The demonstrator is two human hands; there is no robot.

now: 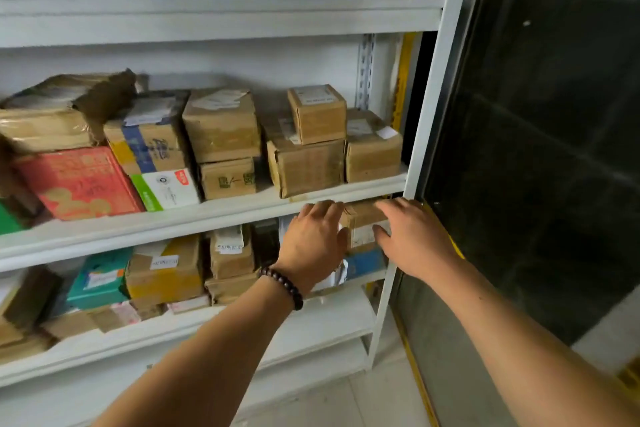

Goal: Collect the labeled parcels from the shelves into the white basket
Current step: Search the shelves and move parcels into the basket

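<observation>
Item: small brown labelled parcel (362, 222), right end of the lower shelf (311, 319), resting on a blue box (365, 263).
Left hand (313, 239), bead bracelet (282, 284) at the wrist: fingers nearly straight, laid against the parcel's left side.
Right hand (414, 241): fingers extended at its right side, thumb on the front label.
Behind and above: middle shelf (207, 215) stocked with cardboard parcels, including a red box (79, 182).

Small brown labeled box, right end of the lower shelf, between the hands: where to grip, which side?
Grip the brown box by its left and right faces, left hand and right hand coming in from the front. The shelf board sits close over its top and it rests on a blue parcel, so likely only the sides are free.
</observation>
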